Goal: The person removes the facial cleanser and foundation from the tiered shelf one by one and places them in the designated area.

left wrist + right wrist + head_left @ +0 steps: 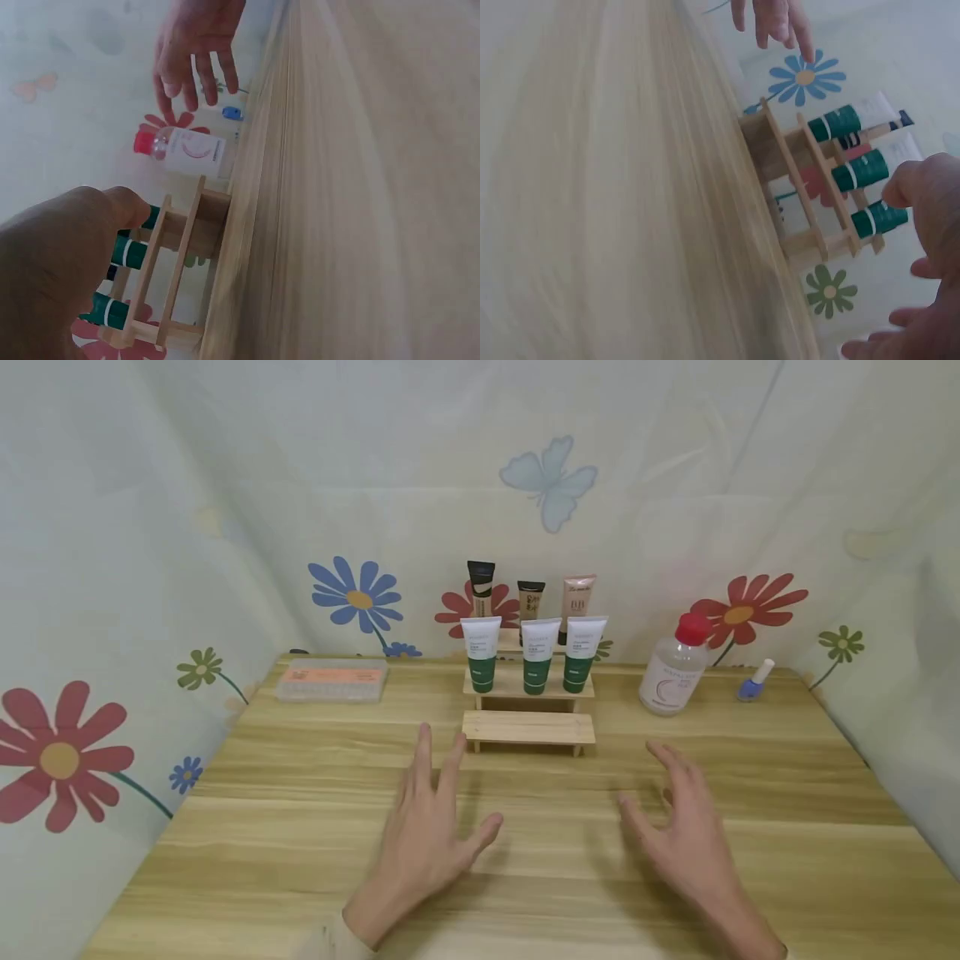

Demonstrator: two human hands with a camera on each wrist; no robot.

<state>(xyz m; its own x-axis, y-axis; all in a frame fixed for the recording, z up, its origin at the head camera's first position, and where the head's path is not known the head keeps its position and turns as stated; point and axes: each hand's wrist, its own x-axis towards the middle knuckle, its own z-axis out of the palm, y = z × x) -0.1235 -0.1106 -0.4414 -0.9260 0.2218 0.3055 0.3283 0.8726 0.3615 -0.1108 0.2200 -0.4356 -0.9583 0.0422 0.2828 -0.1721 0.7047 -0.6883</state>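
Note:
My left hand hovers over the table in front of a stepped wooden stand, fingers spread and holding nothing. Opposite it, my right hand is held with its fingers apart, also holding nothing, nearer the stand's right side. Three white-and-green squeeze tubes stand in a row on the stand's middle step. Behind them, on the top step, are a black-and-beige tube, a gold-and-black tube and a pink BB cream tube. The left wrist view shows the right hand beyond the stand.
Right of the stand is a clear bottle with a red cap. Farther right stands a small blue nail polish bottle with a white cap. A flat clear case with an orange label lies at the back left. Flower-printed cloth hangs behind the wooden table.

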